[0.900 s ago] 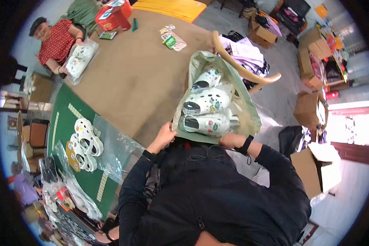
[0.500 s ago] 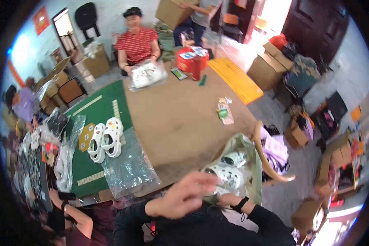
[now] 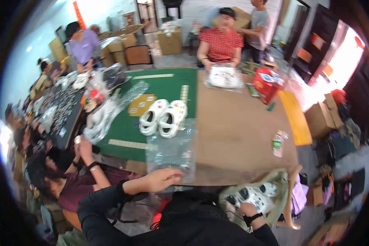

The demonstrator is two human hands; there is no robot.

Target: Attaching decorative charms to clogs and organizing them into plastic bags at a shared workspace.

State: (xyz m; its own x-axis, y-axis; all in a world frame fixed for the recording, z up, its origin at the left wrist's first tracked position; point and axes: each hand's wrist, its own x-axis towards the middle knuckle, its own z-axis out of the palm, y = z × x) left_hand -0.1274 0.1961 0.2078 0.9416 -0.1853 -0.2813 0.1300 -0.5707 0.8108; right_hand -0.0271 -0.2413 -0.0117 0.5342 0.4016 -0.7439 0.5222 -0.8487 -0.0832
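My left hand (image 3: 162, 179) reaches over the near edge of the brown table (image 3: 238, 131), its fingers closed on the near edge of a clear plastic bag (image 3: 172, 149) that lies flat. Beyond the bag a pair of white clogs (image 3: 162, 117) sits on the green mat (image 3: 164, 88). My right hand (image 3: 245, 208), a black watch on its wrist, is low at my right side. It grips the rim of a pale green bag (image 3: 274, 180) with more white clogs (image 3: 252, 196) in it; its fingers are mostly hidden.
A person in a red shirt (image 3: 221, 43) sits across the table with a clear packet (image 3: 223, 76). On the table's right are a red box (image 3: 266, 84), a yellow board (image 3: 295, 117) and small packets (image 3: 278, 143). Another person (image 3: 82, 180) sits close on my left. Cardboard boxes stand around.
My view has swung from the green bag up to the table. My left hand has left the green bag, passed through the air and come down on the clear plastic bag.
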